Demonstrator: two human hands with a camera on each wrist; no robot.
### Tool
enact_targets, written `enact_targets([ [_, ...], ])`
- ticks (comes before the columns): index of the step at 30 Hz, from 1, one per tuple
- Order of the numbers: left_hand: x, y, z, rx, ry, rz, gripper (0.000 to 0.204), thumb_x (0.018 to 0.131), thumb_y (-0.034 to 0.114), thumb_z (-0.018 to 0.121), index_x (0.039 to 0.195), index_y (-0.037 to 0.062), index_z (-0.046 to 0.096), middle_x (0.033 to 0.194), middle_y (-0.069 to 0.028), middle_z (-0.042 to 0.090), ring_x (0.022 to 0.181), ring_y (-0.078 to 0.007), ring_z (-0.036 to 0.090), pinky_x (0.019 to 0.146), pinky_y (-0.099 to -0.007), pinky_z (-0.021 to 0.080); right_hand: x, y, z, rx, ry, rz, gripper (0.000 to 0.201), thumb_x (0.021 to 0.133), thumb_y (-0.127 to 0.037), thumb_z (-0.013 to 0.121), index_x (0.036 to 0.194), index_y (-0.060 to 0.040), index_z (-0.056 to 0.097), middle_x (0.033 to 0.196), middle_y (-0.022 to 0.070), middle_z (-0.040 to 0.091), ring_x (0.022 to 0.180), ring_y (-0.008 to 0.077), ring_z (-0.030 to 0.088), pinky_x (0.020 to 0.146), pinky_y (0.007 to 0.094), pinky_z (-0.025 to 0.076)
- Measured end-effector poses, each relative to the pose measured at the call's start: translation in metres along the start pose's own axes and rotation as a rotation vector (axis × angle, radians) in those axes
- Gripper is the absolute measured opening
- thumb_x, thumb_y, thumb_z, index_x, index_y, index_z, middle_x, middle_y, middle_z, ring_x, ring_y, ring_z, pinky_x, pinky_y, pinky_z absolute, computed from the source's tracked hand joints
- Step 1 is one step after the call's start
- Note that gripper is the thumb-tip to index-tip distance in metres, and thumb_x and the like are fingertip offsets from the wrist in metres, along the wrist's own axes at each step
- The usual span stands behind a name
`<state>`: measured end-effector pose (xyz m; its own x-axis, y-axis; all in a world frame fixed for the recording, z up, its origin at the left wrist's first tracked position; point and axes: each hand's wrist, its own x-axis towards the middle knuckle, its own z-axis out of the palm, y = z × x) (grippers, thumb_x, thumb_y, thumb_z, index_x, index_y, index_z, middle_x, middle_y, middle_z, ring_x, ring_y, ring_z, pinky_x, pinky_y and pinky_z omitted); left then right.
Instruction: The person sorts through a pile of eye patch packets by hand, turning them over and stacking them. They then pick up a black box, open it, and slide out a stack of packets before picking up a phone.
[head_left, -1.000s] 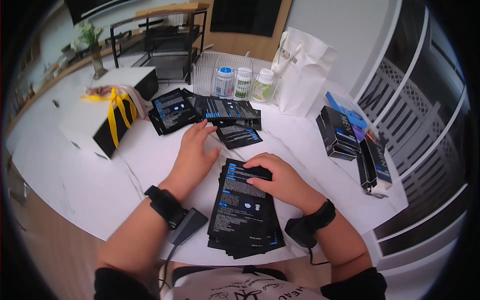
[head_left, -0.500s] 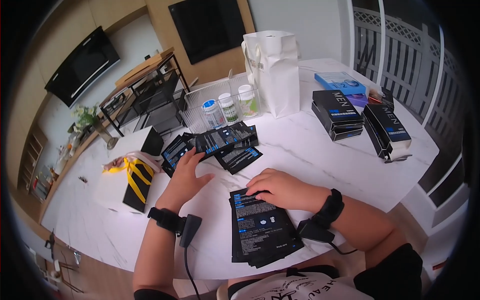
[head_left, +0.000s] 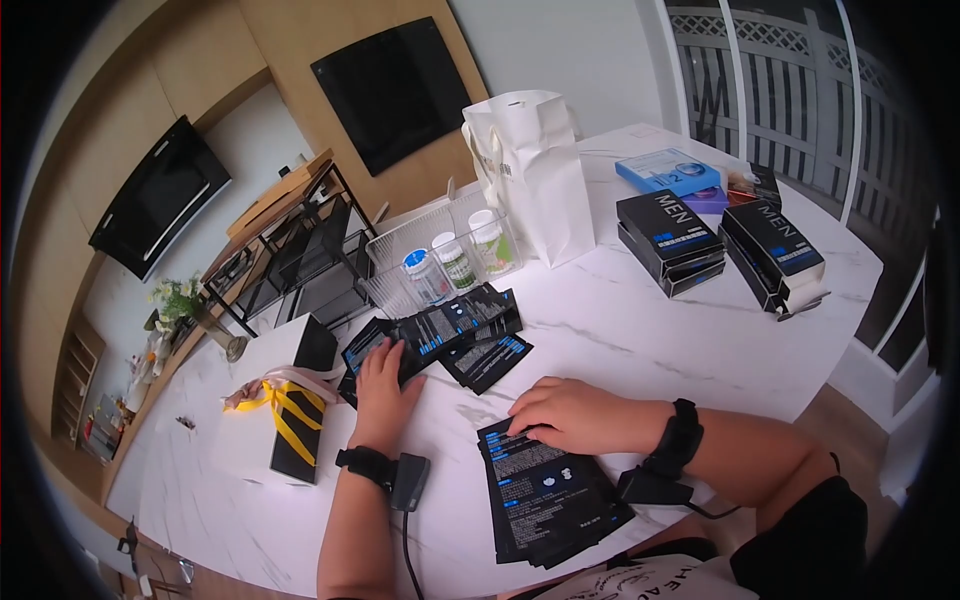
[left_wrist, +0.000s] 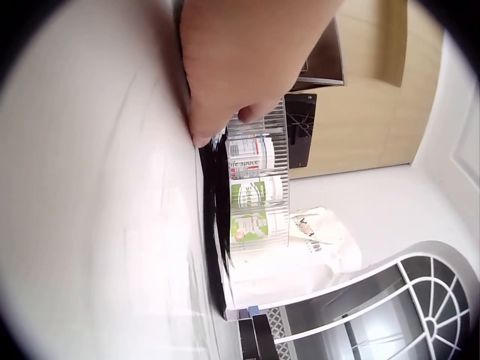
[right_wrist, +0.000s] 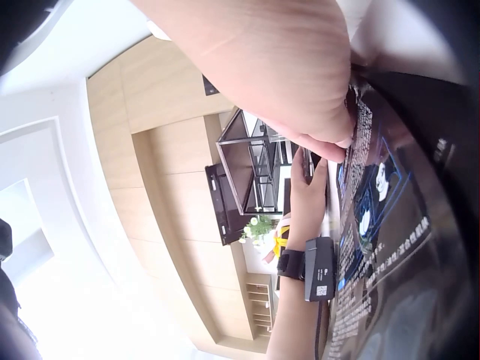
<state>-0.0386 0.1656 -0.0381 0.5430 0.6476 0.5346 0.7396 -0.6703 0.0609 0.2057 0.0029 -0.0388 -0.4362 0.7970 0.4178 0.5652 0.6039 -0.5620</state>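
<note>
The left hand [head_left: 384, 395] has moved further onto the loose black packets [head_left: 455, 322] near the centre of the frame since the head view of 0.5 s earlier, its thumb now less widely spread, while the right hand [head_left: 590, 415] stays on the upper end of the stack of packets [head_left: 555, 500] at lower centre, on the white surface [head_left: 620, 345]. Everything else has shifted in the frame too, most likely because the head turned. For the work in hand, this probably puts the left hand within reach of a loose packet while the right steadies the stack. The left fingers lie extended over the packets, thumb a little apart; the right fingers are loosely bent and rest on the top packet. The left fingertips blend into the dark packets, and the left wrist view shows those packets only edge-on, so their exact contact is hard to make out. The right thumb is mostly hidden, the packets in the stack cannot be counted, and the shirt [head_left: 650, 580] is cut off at the bottom.
</note>
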Motion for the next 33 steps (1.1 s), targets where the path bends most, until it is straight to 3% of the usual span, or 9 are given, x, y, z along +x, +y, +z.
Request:
enact_targets([
  [3,-0.01,-0.005,0.007,0.145,-0.011,-0.244,0.055,0.076,0.029,0.062,0.123,0.0051,0.045,0.13,-0.019,0.039,0.121,-0.0352,0.035,0.099,-0.0447,0.028,0.0,-0.001,-0.002,-0.032,-0.08,0.021,0.019,0.078,-0.009,0.056,0.095,-0.0076,0.062,0.107,0.0059,0.057,0.1,0.024,0.049,0.09,0.0332,0.038],
  [9,-0.013,-0.017,-0.012,-0.103,-0.156,-0.27,0.051,0.079,0.03,0.057,0.12,0.0014,0.048,0.126,-0.0226,0.043,0.118,-0.0363,0.04,0.098,-0.0395,0.032,0.0,0.0,-0.002,-0.032,-0.074,0.016,0.019,0.078,-0.011,0.057,0.096,-0.0072,0.062,0.107,0.0062,0.057,0.101,0.024,0.049,0.09,0.0332,0.037],
  [19,-0.01,-0.012,-0.036,-0.053,-0.065,-0.283,0.028,0.083,0.018,0.048,0.105,0.0036,0.059,0.105,-0.0182,0.058,0.096,-0.0324,0.056,0.083,-0.0372,0.044,-0.003,0.004,0.0,-0.021,-0.032,-0.043,0.02,0.077,-0.014,0.057,0.095,-0.0062,0.061,0.101,0.0057,0.057,0.098,0.0244,0.049,0.087,0.0337,0.039],
  [21,-0.006,-0.006,-0.053,0.072,0.002,-0.431,0.025,0.084,0.017,0.048,0.102,0.0039,0.06,0.095,-0.0178,0.061,0.088,-0.0323,0.058,0.076,-0.0377,0.045,-0.002,0.004,0.0,-0.02,-0.03,-0.049,0.02,0.077,-0.014,0.057,0.095,-0.0062,0.061,0.101,0.0057,0.057,0.098,0.0244,0.049,0.088,0.0337,0.039],
  [25,-0.009,-0.012,-0.074,0.168,0.409,-0.352,0.022,0.085,0.017,0.051,0.097,0.0014,0.06,0.083,-0.0171,0.062,0.076,-0.0328,0.059,0.068,-0.0356,0.046,-0.003,0.004,0.001,-0.021,-0.043,-0.029,0.021,0.078,-0.016,0.057,0.096,-0.0061,0.06,0.103,0.0067,0.056,0.099,0.0253,0.049,0.088,0.0342,0.039],
  [27,-0.006,0.001,-0.093,-0.102,0.495,-0.418,0.018,0.083,0.014,0.054,0.092,-0.0004,0.059,0.08,-0.0143,0.062,0.068,-0.0263,0.059,0.065,-0.0298,0.046,-0.002,0.003,0.002,-0.021,-0.038,-0.027,0.022,0.079,-0.018,0.057,0.097,-0.0059,0.06,0.104,0.0079,0.056,0.1,0.0259,0.049,0.088,0.0347,0.039],
  [29,-0.004,0.014,-0.096,-0.815,0.621,-0.445,0.017,0.083,0.013,0.056,0.096,0.0012,0.057,0.081,-0.007,0.062,0.067,-0.0161,0.059,0.06,-0.0266,0.046,-0.001,-0.002,0.004,-0.021,0.194,-0.042,0.026,0.081,-0.021,0.056,0.102,-0.0049,0.058,0.108,0.0126,0.054,0.104,0.0278,0.048,0.089,0.0357,0.038],
  [31,-0.007,0.059,-0.104,-1.374,0.484,-0.638,0.014,0.079,0.011,0.059,0.092,0.0075,0.054,0.078,-0.0005,0.058,0.067,-0.0087,0.057,0.049,-0.0204,0.047,0.005,-0.013,-0.01,0.049,0.225,0.05,0.031,0.085,-0.023,0.054,0.108,-0.0016,0.054,0.112,0.017,0.052,0.107,0.0288,0.048,0.09,0.0346,0.038],
  [33,-0.019,0.098,-0.11,-1.432,0.097,-0.746,0.023,0.079,0.016,0.058,0.101,0.0135,0.05,0.078,0.0029,0.055,0.058,-0.005,0.055,0.039,-0.0167,0.041,0.007,-0.011,-0.013,0.464,0.455,0.111,0.036,0.087,-0.022,0.053,0.113,0.0016,0.048,0.115,0.0179,0.051,0.106,0.0269,0.05,0.09,0.0327,0.038],
])
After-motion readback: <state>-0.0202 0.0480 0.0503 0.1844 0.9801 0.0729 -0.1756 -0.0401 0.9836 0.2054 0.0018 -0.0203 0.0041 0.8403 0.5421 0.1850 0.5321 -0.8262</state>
